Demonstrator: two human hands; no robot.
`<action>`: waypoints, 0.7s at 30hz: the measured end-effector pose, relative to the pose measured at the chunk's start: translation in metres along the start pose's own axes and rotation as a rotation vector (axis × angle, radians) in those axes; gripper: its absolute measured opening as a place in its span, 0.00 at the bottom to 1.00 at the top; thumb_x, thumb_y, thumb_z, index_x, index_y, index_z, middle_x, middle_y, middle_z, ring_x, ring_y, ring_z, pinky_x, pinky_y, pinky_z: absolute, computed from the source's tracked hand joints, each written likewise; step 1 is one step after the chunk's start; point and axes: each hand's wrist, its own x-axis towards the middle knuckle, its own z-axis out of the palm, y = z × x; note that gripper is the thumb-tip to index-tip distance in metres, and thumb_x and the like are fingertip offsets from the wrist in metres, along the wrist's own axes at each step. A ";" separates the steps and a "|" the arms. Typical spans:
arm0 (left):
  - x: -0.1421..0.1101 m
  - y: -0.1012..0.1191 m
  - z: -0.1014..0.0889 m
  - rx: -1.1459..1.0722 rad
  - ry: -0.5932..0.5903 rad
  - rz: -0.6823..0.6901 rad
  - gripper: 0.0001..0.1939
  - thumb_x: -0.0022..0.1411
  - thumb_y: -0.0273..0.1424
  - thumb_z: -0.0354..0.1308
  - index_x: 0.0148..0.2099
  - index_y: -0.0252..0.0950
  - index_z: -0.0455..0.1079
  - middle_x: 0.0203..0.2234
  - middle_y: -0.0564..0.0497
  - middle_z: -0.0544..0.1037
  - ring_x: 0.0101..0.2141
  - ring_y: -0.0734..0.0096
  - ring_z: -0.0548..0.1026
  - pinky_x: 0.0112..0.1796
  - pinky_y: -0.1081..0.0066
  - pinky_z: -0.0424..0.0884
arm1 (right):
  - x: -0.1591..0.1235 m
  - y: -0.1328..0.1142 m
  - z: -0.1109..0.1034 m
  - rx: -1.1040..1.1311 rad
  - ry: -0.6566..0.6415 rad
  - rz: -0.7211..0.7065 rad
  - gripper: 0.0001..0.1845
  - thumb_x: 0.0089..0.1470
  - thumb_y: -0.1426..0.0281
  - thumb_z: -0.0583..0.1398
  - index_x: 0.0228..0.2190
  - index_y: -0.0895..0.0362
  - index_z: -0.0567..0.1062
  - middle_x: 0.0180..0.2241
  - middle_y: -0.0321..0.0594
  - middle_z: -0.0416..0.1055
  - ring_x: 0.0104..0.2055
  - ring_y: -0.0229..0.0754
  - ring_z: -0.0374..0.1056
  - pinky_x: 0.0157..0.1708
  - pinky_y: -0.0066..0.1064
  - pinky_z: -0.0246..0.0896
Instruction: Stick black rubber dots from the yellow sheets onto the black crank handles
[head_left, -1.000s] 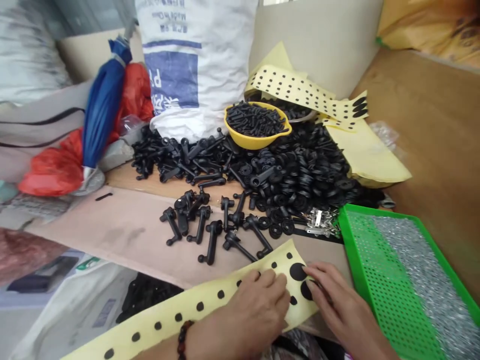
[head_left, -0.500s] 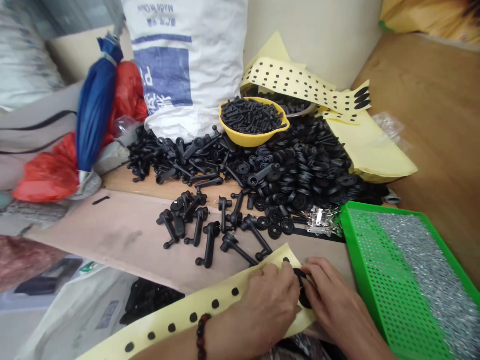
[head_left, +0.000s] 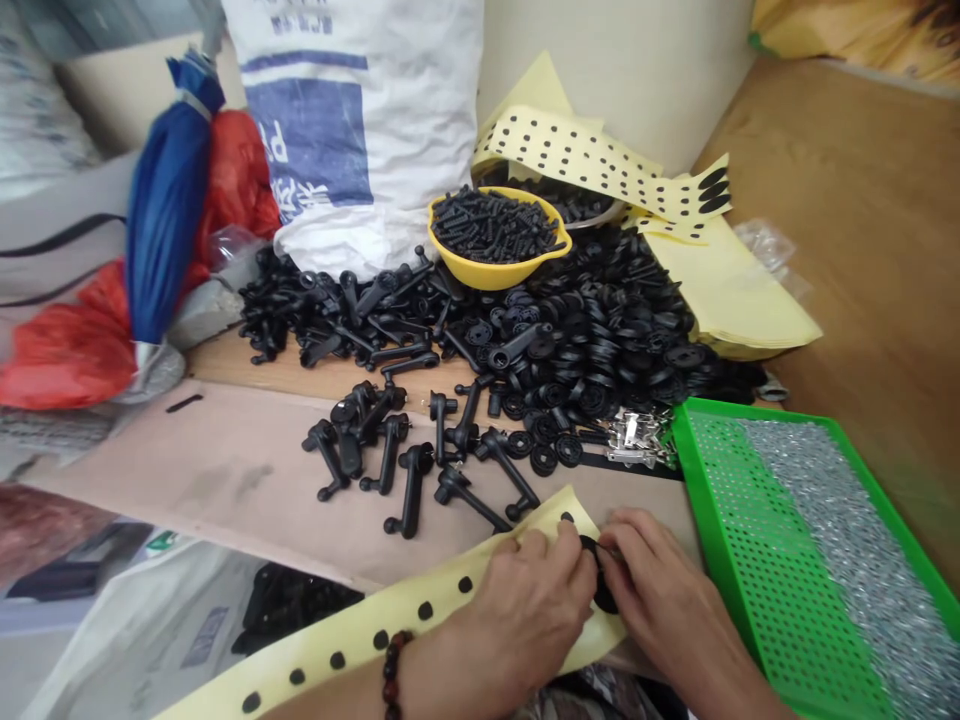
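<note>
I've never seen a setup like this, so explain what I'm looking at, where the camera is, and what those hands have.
There's no machine here, just a person's two bare hands. The camera is worn on the head, looking forward and down. The left hand rests on a yellow strip with black dots. The right hand has its fingertips at the strip's large black discs; whether they grip one is hidden. On the table are black handles, a yellow bowl of small black pieces and a green tray of silvery bits.
</note>
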 end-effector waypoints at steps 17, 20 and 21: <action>-0.025 -0.023 -0.016 -0.283 0.063 0.045 0.02 0.64 0.28 0.53 0.39 0.35 0.66 0.35 0.48 0.70 0.36 0.65 0.68 0.37 0.67 0.68 | 0.000 -0.005 -0.023 0.254 -0.193 -0.031 0.07 0.59 0.72 0.52 0.30 0.51 0.66 0.32 0.37 0.72 0.37 0.41 0.70 0.35 0.29 0.68; -0.028 -0.043 -0.017 -0.250 0.177 -0.157 0.07 0.64 0.22 0.49 0.36 0.35 0.67 0.31 0.49 0.71 0.33 0.66 0.68 0.33 0.69 0.67 | 0.000 -0.006 -0.030 0.266 -0.293 0.008 0.08 0.61 0.69 0.51 0.29 0.51 0.67 0.35 0.38 0.73 0.40 0.40 0.71 0.37 0.27 0.68; -0.026 -0.049 -0.016 -0.213 0.190 -0.212 0.09 0.63 0.21 0.48 0.37 0.35 0.68 0.30 0.49 0.71 0.32 0.66 0.68 0.33 0.68 0.66 | 0.001 -0.007 -0.032 0.270 -0.321 0.014 0.09 0.61 0.68 0.51 0.29 0.51 0.67 0.36 0.39 0.73 0.41 0.40 0.71 0.37 0.27 0.68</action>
